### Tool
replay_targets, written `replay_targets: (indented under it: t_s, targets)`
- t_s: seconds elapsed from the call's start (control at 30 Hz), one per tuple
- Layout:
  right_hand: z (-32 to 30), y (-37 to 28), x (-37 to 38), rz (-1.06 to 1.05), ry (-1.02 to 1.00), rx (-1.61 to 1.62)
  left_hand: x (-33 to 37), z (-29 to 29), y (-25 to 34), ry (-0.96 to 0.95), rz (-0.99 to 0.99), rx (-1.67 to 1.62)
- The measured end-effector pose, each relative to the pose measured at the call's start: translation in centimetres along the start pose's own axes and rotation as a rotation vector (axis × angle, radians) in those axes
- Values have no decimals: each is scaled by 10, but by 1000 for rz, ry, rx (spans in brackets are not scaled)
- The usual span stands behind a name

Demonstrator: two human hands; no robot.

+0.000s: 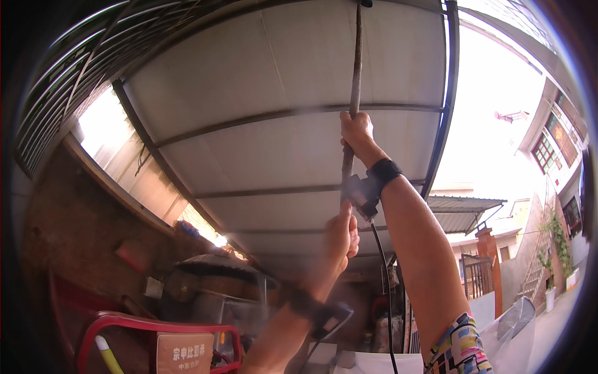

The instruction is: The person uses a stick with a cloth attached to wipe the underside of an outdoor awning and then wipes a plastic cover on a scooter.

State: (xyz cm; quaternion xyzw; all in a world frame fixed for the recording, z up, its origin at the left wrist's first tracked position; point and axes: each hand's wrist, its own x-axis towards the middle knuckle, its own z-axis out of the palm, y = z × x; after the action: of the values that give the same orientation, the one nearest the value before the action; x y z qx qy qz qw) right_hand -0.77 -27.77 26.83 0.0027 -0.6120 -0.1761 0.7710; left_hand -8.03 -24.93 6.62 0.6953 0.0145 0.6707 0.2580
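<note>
A long, thin wooden-looking pole [357,75] rises almost upright toward the pale ceiling panels. Its top end reaches the upper edge of the view, where a small dark piece [366,3] shows; what that is I cannot make out. My right hand [357,132] is wrapped round the pole, higher up. Below it, my left hand [344,234] is closed round the lower part of the same pole, thumb pointing up. Each wrist wears a black strap with a small device; the right device [363,194] partly covers the pole between the hands.
Overhead are panels [237,149] on dark metal beams [299,114]. At lower left stand a red metal frame [162,321] and a brown cardboard box [182,353]. A black cable [384,280] hangs from the right wrist device. Outside at right are a brick pillar [489,268] and buildings.
</note>
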Motion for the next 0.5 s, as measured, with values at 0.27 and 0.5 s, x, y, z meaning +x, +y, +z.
replay_targets:
  t_s: [0.27,0.5]
  targets:
    - [67,-38,-32,-175,-113,-268,-17,-55,10,190,-5,-10]
    - [111,-45,-51,119,-282,123,-16,-91,-8,292,25,-62]
